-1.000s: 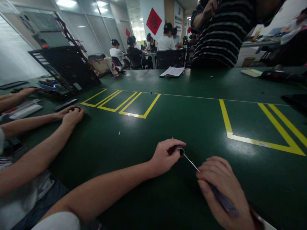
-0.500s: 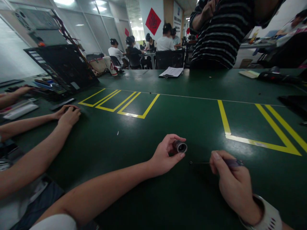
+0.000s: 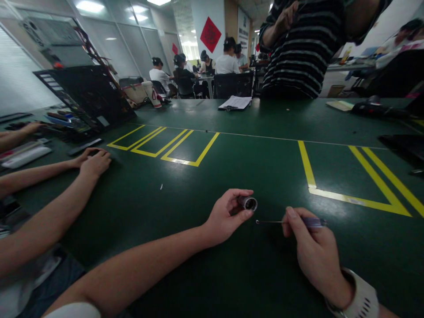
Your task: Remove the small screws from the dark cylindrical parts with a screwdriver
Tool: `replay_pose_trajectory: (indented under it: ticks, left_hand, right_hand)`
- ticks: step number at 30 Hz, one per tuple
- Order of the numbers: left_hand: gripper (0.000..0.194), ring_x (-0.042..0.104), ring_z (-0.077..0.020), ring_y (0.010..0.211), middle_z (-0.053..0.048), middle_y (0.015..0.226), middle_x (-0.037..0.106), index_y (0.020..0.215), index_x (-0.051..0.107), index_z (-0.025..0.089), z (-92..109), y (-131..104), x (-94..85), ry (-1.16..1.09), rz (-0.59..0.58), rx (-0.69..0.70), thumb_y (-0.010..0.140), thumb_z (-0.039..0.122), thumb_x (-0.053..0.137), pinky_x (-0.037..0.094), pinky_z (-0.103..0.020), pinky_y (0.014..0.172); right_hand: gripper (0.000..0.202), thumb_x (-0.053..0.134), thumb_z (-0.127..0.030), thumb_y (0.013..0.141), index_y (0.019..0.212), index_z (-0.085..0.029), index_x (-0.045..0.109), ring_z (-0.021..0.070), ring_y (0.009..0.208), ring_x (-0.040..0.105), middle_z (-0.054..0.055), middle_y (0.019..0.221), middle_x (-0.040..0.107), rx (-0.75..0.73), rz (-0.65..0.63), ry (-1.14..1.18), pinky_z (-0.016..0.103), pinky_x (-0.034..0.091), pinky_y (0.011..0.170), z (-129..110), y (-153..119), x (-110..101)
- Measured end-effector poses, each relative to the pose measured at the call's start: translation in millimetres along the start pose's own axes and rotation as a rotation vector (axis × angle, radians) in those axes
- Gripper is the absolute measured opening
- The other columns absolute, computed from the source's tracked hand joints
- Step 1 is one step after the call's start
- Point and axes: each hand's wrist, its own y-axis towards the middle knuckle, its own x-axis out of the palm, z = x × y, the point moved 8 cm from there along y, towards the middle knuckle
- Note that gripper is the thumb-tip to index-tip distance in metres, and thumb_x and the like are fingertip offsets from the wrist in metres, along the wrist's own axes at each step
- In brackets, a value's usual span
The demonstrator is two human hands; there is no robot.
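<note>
My left hand is closed round a short dark cylinder, thumb below and fingers above. The cylinder's open round end has a pale metallic rim and faces right, towards me. To its right, my right hand grips a screwdriver by its dark, partly see-through handle. The thin shaft points left, and at its tip sits something tiny, perhaps a ring or screw, too small to make out. That tip is just below and right of the cylinder's open end, apart from it.
Yellow tape outlines mark the green table. Another person's hands rest on the left. A dark computer case, a paper cup and a clipboard stand or lie farther back. Someone in a striped shirt stands opposite.
My right hand has moved left with the screwdriver, bringing its tip nearer the cylinder. My left hand keeps its hold. The view has shifted slightly.
</note>
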Motion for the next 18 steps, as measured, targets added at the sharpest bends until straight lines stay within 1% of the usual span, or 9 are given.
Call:
replay_pose_trajectory:
  ticks: [3,5,7,9,11,14,18]
  left_hand:
    - [0.037,0.059,-0.0182,0.096,-0.009,0.110,0.059,0.115,0.051,0.016,-2,1,-1.8,0.024,0.004,-0.015,0.080,0.015,0.061,0.050,-0.034,0.082]
    - [0.037,0.059,-0.0161,0.089,-0.008,0.103,0.060,0.117,0.052,0.016,-3,1,-3.1,0.049,0.006,-0.026,0.082,0.017,0.059,0.051,-0.032,0.078]
    - [0.035,0.058,-0.0149,0.084,-0.007,0.101,0.059,0.117,0.054,0.017,-3,1,-4.8,0.069,0.018,-0.026,0.083,0.019,0.058,0.052,-0.030,0.074]
    - [0.034,0.057,-0.0151,0.084,-0.008,0.103,0.058,0.117,0.055,0.017,-1,0,-5.6,0.093,0.023,-0.023,0.083,0.020,0.057,0.052,-0.028,0.070]
    - [0.033,0.056,-0.0159,0.085,-0.008,0.104,0.057,0.116,0.056,0.017,1,0,-5.3,0.128,0.021,-0.010,0.083,0.021,0.056,0.052,-0.027,0.068]
    - [0.032,0.056,-0.0161,0.085,-0.009,0.104,0.057,0.114,0.058,0.017,5,0,-3.7,0.197,0.010,0.023,0.083,0.021,0.054,0.051,-0.027,0.068]
    - [0.030,0.057,-0.0159,0.082,-0.008,0.098,0.059,0.112,0.059,0.015,9,0,-2.5,0.285,0.009,0.068,0.084,0.021,0.053,0.050,-0.027,0.068]
  right_hand:
    - [0.025,0.046,-0.028,0.090,0.070,-0.020,0.056,0.0138,0.053,0.052,-0.001,0.056,0.051,-0.099,0.041,0.222,0.027,0.042,0.048,-1,-6,-3]
    - [0.020,0.044,-0.026,0.091,0.077,-0.021,0.057,0.0164,0.061,0.055,0.000,0.061,0.053,-0.184,0.015,0.311,0.030,0.045,0.054,-8,-10,-3]
    - [0.015,0.044,-0.023,0.090,0.083,-0.021,0.058,0.0187,0.070,0.057,0.003,0.069,0.056,-0.246,-0.060,0.299,0.033,0.048,0.059,-18,-14,1]
    - [0.012,0.046,-0.020,0.089,0.090,-0.021,0.058,0.0197,0.078,0.058,0.005,0.078,0.059,-0.295,-0.153,0.233,0.034,0.049,0.064,-28,-17,6]
    - [0.013,0.047,-0.016,0.088,0.094,-0.021,0.057,0.0195,0.082,0.058,0.005,0.085,0.060,-0.331,-0.223,0.172,0.034,0.049,0.067,-35,-20,11]
    - [0.015,0.047,-0.014,0.087,0.097,-0.021,0.056,0.0192,0.084,0.057,0.006,0.087,0.060,-0.366,-0.263,0.132,0.034,0.050,0.069,-39,-21,14]
    - [0.016,0.048,-0.014,0.087,0.098,-0.022,0.056,0.0197,0.084,0.057,0.006,0.087,0.061,-0.383,-0.271,0.089,0.034,0.050,0.069,-41,-21,17]
